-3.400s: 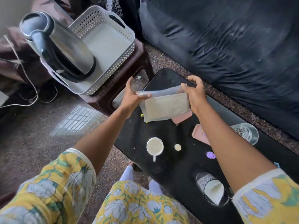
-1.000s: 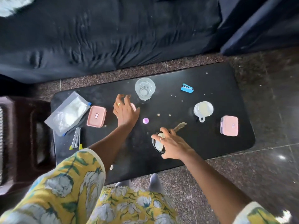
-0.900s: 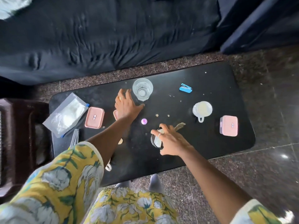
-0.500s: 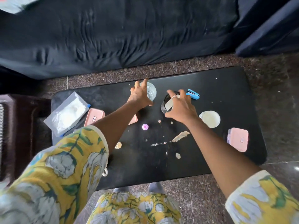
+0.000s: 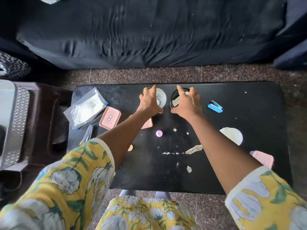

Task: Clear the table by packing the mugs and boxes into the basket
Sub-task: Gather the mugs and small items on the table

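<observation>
basket: 1, pale perforated, far left edge of frame, on a dark brown stool; only part in view
zip bag: 1, clear with white contents, upper left of bench
tweezers-like metal item: 1, below the bag, blurry
pink boxes: 3 — pink box with label left of centre; second pink box mostly under the left forearm; third pink box lower right of bench, partly hidden by the right arm
mugs/glasses: 3 — clear glass top centre; dark mug just right of it, pale scrap inside; white mug right of centre, seen from above
left hand: fingers wrapped round the clear glass, glass standing on bench
right hand: fingers closed over the dark mug's rim, ring visible; mug down on bench or not, cannot tell
pink round cap: 1, centre
blue stapler: 1, right of the dark mug
crumbs/scraps: several, centre to lower centre, with a line of powder
bench: black, rectangular, rounded corners, dusty
floor: speckled brown stone tile
sofa: dark fabric, across top of frame
clothing: yellow floral sleeves, both arms
writing: small mark on labelled pink box, not readable
</observation>
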